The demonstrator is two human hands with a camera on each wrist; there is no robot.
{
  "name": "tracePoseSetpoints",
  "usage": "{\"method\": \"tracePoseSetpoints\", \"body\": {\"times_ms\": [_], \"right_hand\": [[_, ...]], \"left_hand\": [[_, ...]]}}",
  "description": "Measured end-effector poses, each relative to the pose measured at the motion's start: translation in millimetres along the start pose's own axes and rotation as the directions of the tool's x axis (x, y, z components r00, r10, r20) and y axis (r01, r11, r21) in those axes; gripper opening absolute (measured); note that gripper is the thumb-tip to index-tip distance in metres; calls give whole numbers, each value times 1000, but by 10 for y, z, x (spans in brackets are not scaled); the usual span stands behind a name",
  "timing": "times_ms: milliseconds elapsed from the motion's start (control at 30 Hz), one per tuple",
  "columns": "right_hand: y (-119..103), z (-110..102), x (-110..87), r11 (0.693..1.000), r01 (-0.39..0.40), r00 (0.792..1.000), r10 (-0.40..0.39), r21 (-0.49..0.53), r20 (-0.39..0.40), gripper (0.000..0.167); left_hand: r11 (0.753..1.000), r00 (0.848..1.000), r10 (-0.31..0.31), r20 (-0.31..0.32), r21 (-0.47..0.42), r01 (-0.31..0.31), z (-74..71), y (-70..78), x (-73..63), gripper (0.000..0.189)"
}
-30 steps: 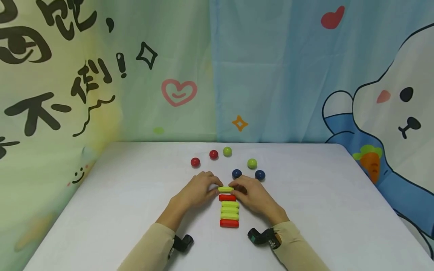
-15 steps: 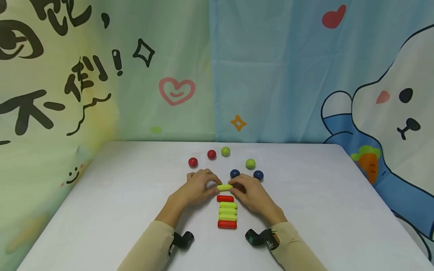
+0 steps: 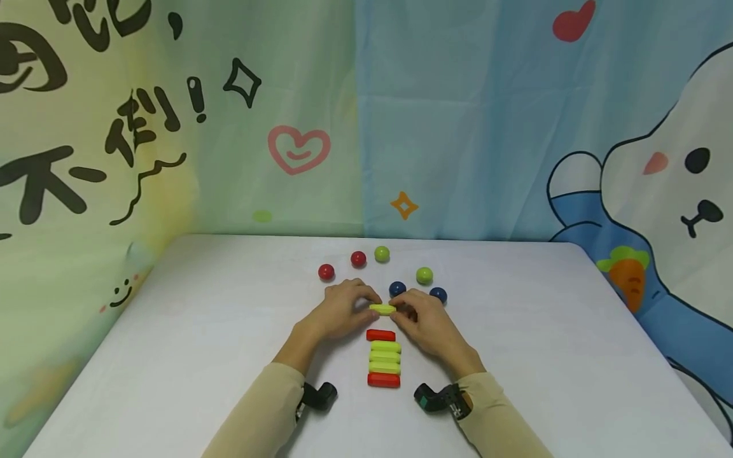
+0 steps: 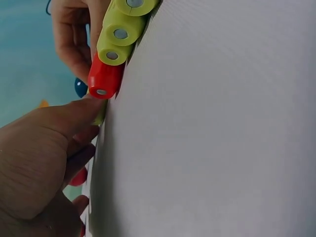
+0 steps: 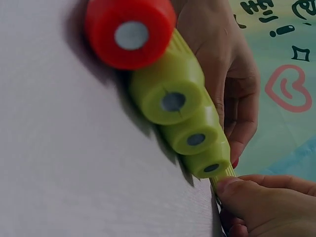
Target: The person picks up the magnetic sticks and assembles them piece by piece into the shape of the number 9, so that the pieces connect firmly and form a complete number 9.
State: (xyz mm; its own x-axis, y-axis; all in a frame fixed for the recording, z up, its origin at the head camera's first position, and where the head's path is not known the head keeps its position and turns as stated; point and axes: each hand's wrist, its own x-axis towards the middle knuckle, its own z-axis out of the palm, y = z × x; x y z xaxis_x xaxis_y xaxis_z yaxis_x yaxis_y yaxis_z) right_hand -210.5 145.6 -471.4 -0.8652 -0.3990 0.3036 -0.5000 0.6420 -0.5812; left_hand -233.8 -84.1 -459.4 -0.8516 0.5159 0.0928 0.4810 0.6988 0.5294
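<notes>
Fingers of your left hand (image 3: 345,310) and right hand (image 3: 422,320) pinch opposite ends of a yellow-green ridged rod (image 3: 383,310), just beyond the far red plastic-looking rod (image 3: 380,335) and apart from it. Judging by the layout, five pieces are lined up: that far red rod, then three yellow-green plastic-looking rods (image 3: 385,357) and a near red plastic-looking rod (image 3: 383,380) on your side of it. Outside the line are your held rod and, farther beyond the far red rod, two glossy red balls (image 3: 326,272), two glossy green balls (image 3: 424,275) and two glossy dark-blue balls (image 3: 397,289). Around it spreads your white table (image 3: 515,331); well behind hangs a green-and-blue printed curtain (image 3: 446,127).
</notes>
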Motion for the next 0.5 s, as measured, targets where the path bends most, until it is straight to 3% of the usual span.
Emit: {"method": "tracePoseSetpoints", "body": {"times_ms": [333, 500], "right_hand": [[-1, 21, 2, 999, -50, 998, 50, 21, -27, 26], [-11, -6, 4, 998, -68, 996, 69, 19, -52, 24]], "left_hand": [[997, 997, -58, -48, -60, 55, 71, -53, 39, 21], [995, 997, -57, -57, -83, 52, 88, -74, 64, 19]]}}
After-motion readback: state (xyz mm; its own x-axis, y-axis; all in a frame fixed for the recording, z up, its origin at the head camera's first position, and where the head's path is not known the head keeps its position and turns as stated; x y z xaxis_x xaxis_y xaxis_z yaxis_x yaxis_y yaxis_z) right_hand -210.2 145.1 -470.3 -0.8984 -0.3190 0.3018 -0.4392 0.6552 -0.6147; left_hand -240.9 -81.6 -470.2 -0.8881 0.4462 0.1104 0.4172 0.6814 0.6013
